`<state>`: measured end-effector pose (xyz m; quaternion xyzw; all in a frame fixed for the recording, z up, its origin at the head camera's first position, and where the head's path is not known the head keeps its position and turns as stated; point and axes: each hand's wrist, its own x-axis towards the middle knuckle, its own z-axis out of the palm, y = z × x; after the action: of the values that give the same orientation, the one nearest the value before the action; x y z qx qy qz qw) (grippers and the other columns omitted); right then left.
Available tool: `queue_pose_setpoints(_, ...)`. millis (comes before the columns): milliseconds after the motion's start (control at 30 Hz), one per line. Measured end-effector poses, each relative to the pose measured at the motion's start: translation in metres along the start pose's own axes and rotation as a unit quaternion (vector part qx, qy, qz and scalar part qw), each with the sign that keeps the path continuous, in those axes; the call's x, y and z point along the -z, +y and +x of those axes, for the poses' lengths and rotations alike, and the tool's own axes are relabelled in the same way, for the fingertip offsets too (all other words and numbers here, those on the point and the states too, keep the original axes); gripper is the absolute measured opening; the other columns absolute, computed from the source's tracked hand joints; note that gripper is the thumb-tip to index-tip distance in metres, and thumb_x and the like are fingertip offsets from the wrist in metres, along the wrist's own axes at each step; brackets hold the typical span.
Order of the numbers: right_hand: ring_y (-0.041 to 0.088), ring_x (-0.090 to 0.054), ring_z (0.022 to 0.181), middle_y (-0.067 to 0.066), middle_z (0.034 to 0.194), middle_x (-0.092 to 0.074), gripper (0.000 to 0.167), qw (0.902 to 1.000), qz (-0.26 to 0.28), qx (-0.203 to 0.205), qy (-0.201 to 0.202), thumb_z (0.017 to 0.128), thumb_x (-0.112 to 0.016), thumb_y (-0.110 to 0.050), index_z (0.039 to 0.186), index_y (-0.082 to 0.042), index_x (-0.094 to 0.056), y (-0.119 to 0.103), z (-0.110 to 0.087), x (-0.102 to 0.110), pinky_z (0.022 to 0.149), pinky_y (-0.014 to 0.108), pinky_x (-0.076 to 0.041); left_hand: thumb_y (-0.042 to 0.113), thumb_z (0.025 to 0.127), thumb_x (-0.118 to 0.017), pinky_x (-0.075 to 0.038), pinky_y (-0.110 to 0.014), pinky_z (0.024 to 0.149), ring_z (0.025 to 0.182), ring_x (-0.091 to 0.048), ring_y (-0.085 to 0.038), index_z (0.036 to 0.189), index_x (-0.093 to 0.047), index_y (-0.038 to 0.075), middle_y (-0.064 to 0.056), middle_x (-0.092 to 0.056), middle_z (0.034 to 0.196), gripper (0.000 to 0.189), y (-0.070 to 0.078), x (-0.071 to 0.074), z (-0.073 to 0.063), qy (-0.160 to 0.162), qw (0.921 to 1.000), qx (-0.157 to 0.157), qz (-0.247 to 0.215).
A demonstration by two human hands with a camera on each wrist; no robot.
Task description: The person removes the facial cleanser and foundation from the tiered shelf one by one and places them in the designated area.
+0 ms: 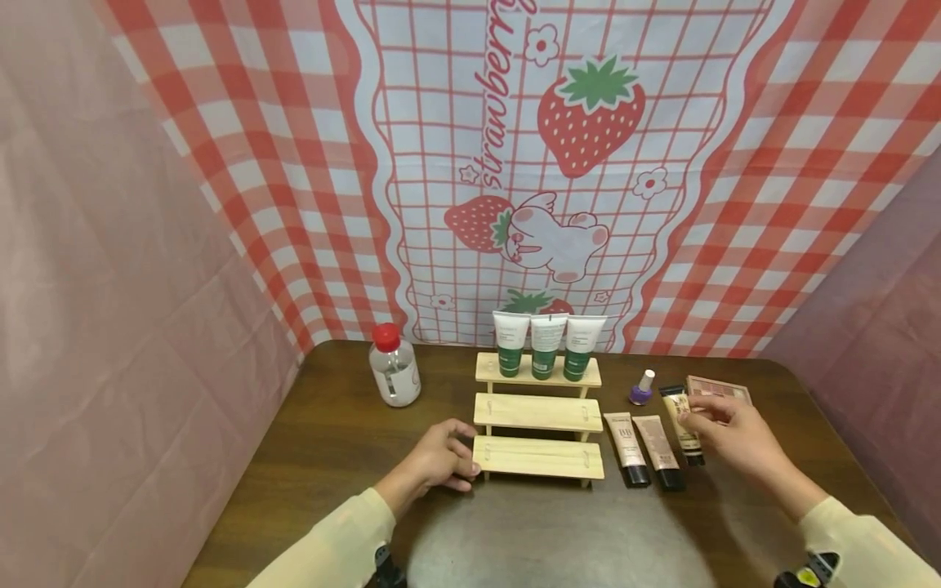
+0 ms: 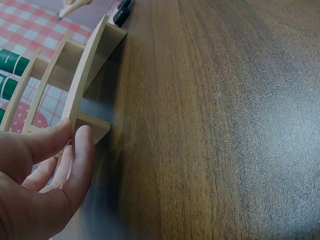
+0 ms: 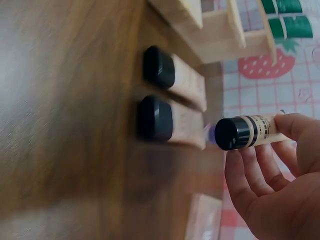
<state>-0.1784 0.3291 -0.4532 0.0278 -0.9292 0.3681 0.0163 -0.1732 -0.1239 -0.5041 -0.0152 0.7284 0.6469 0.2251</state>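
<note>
My right hand (image 1: 731,433) grips a yellowish cosmetic tube (image 1: 684,425) with a black cap, thumb on one side and fingers on the other. In the right wrist view that tube (image 3: 257,131) is held above the tabletop, cap toward the camera. My left hand (image 1: 441,459) pinches the left end of the lowest step of a three-step wooden rack (image 1: 538,457) between thumb and fingers. Three white-and-green tubes (image 1: 544,347) stand side by side on its top step. Two beige tubes with black caps, a BB cream tube (image 1: 625,445) and a pinkish one (image 1: 657,449), lie right of the rack.
Behind the beige tubes stands a purple nail polish bottle (image 1: 641,390). A makeup palette (image 1: 716,388) lies partly behind my right hand. At the back left is a clear bottle with a red cap (image 1: 395,367). Checked cloth (image 1: 331,204) hangs along the table's back edge.
</note>
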Motion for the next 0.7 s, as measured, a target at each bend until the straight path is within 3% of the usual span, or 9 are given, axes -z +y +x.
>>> queue_pose_setpoints(100,0.007,-0.060,0.079,0.018,0.103,-0.073,0.050,0.9995,-0.006,-0.029,-0.012,0.098,-0.072,-0.032,0.130,0.005,-0.065,0.012,-0.003,0.000,0.061,0.024,-0.053,-0.020,0.080,-0.073,-0.067,-0.039,0.060,0.074,-0.069,-0.024,0.131,-0.052,-0.003,-0.019,-0.062,0.094,0.057,0.000,0.000,0.000,-0.001,1.0000,0.001,0.001)
queue_pose_setpoints(267,0.009,-0.062,0.066,0.012,0.088,-0.072,0.051,0.9976,0.032,-0.052,-0.031,0.098,-0.071,-0.025,0.132,0.012,-0.060,0.027,-0.008,-0.004,0.056,0.028,-0.061,-0.020,0.080,-0.073,-0.066,-0.039,0.059,0.074,-0.069,-0.025,0.131,-0.052,-0.003,-0.019,-0.063,0.094,0.057,0.001,0.000,0.000,0.000,1.0000,0.003,0.002)
queue_pose_setpoints(467,0.011,-0.066,0.067,0.021,0.097,-0.075,0.045,0.9965,0.050,-0.050,-0.045,0.098,-0.070,-0.018,0.126,0.015,-0.059,0.041,-0.009,-0.010,0.055,0.031,-0.063,-0.019,0.080,-0.074,-0.066,-0.039,0.059,0.074,-0.069,-0.024,0.131,-0.052,-0.003,-0.019,-0.063,0.094,0.058,0.001,0.000,0.000,-0.002,1.0000,0.004,0.001)
queue_pose_setpoints(700,0.013,-0.066,0.074,0.026,0.104,-0.073,0.048,0.9936,0.050,-0.077,-0.065,0.098,-0.070,-0.022,0.127,0.015,-0.059,0.049,-0.006,-0.017,0.058,0.033,-0.064,-0.019,0.080,-0.074,-0.066,-0.038,0.058,0.075,-0.070,-0.025,0.132,-0.052,-0.003,-0.019,-0.062,0.095,0.059,0.001,0.001,0.001,-0.003,1.0000,0.004,0.003)
